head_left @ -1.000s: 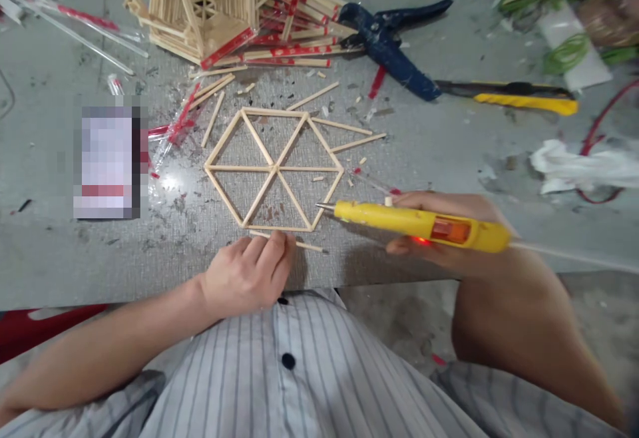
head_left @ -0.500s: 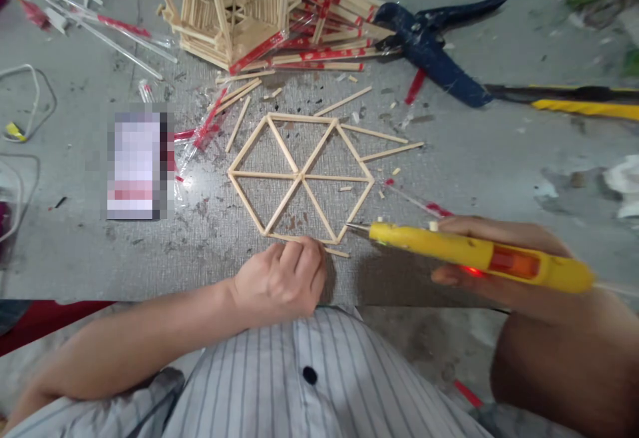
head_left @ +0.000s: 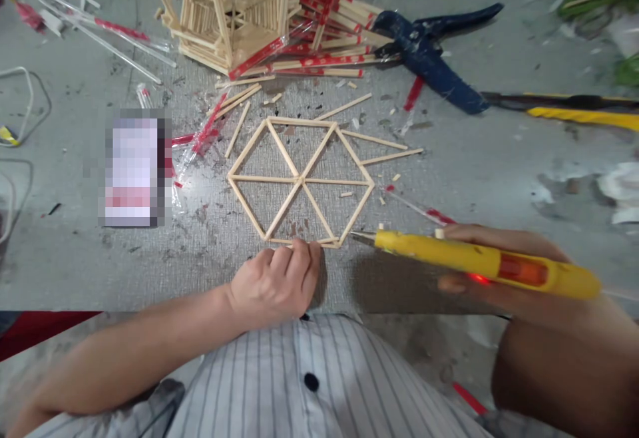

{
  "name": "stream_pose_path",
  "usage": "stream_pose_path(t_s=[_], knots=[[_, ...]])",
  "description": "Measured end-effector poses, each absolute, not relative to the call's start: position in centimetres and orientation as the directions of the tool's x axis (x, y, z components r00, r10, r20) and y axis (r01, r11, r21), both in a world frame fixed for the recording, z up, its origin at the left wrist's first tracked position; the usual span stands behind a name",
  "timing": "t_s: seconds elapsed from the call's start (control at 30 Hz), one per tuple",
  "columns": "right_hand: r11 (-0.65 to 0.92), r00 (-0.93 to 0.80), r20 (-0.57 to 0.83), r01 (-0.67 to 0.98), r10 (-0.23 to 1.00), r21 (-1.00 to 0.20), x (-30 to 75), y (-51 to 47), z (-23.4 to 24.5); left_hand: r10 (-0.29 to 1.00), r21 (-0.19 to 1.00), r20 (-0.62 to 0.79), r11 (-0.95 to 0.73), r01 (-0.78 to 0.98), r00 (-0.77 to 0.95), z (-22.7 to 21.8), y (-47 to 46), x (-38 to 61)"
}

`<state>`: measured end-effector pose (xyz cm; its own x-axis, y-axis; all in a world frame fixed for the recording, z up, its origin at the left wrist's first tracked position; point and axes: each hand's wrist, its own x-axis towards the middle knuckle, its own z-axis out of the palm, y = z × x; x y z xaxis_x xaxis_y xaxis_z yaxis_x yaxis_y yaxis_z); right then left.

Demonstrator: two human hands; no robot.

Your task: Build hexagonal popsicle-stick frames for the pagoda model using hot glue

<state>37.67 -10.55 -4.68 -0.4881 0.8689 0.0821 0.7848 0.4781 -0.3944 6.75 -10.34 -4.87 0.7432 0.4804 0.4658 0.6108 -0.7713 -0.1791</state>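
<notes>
A flat hexagon of thin wooden sticks (head_left: 257,178), with spokes meeting at its centre, lies on the table in front of me. At its near side my left hand (head_left: 277,278) is closed, fingertips pinched on a wooden stick (head_left: 327,244) that runs along the bottom edge; the fingers hide part of it. On the right, my right hand (head_left: 519,245) is wrapped round a yellow hot glue gun (head_left: 449,251) with a red light glowing beneath it. The gun's metal nozzle points left, just beside the hexagon's lower right corner.
A stick-built model house (head_left: 224,18) stands at the back, beside red-wrapped chopsticks (head_left: 339,58). Blue-handled cutters (head_left: 434,58) and a yellow-black tool (head_left: 574,112) lie at the right. A blurred phone (head_left: 132,172) is at the left. Loose sticks (head_left: 384,156) and scraps surround the hexagon.
The pinched stick has swung up and left, so its right end now lies at the hexagon's lower right corner. The glue gun's nozzle has shifted slightly right, away from the frame.
</notes>
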Motion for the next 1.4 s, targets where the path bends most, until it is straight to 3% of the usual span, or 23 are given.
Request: stream_pose_path(t_s=[0.13,0.33,0.47,0.53,0.6,0.73,0.97,1.4], knots=[[0.295,-0.435,-0.025,0.651,0.9,-0.699,37.9,-10.5,-4.8,0.503,-0.16,0.44,-0.771,0.616,0.744,-4.1,-10.2,6.8],[-0.11,-0.274,-0.203,0.318,0.94,-0.942,37.1,-8.8,-5.3,0.606,0.009,0.223,-0.785,0.62,0.764,-1.3,-8.2,5.5],[-0.31,-0.096,-0.316,0.074,0.944,-0.948,34.7,-7.3,-4.3,0.68,0.184,-0.124,-0.7,0.69,0.722,0.6,-5.1,5.9],[-0.371,-0.044,-0.369,-0.037,0.928,-0.928,33.6,-6.9,-4.0,0.642,0.243,-0.341,-0.645,0.724,0.687,1.4,-3.3,6.6],[-0.413,-0.008,-0.415,-0.111,0.91,-0.904,32.8,-6.8,-4.1,0.6,0.275,-0.389,-0.648,0.71,0.699,1.9,-1.8,7.4],[-0.431,0.044,-0.442,-0.162,0.896,-0.888,32.1,-6.9,-4.6,0.492,0.282,-0.411,-0.732,0.62,0.767,2.1,-0.2,8.4],[-0.39,0.035,-0.394,-0.076,0.919,-0.918,31.9,-7.0,-4.6,0.43,0.245,-0.466,-0.777,0.58,0.773,1.6,-0.7,9.5],[-0.426,0.055,-0.43,-0.072,0.901,-0.902,32.0,-6.9,-4.9,0.422,0.223,-0.416,-0.812,0.54,0.806,0.2,-0.6,9.2]])
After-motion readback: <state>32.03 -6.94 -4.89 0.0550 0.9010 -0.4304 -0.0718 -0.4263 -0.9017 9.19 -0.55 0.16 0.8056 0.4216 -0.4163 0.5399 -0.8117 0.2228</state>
